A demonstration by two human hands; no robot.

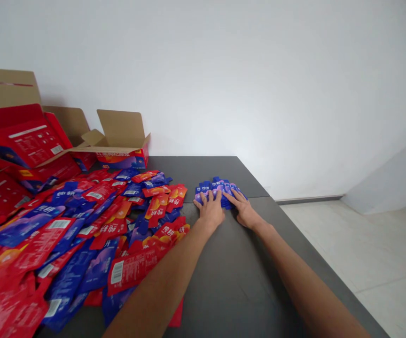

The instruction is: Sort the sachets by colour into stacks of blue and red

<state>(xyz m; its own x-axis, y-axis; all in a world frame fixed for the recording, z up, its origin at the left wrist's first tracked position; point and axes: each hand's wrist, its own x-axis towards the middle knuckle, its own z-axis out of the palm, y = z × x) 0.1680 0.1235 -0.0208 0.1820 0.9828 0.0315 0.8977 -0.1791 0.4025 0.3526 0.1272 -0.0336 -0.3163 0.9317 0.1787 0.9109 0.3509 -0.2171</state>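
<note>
Nearest the camera, two bare forearms are stretched out over a dark table [238, 281] toward its far edge. Going from the left, a loose heap of red and blue sachets [69, 234] is spread over the left half of the table, overlapping and unsorted, with some reaching the near edge. Behind the heap, opened red cartons [23, 145] and brown cardboard boxes [118, 129] are stacked against the white wall.

Further right, well apart from most of the heap, a small fanned stack of blue sachets [219, 188] is laid near the far edge of the table. The left hand [210, 210] is laid flat on the stack's near left part, fingers spread and extended, nothing being gripped. The right hand [242, 209] is pressed flat on the stack's right part in the same way, open, fingers pointing up-left across the sachets. The stack is thus held down and squared between both palms rather than grasped.

As a judgement, only a small share of the blue sachets has been gathered apart; by far the greater part, red and blue mixed, is left in the heap. To the right, pale floor is seen beyond the table.
</note>
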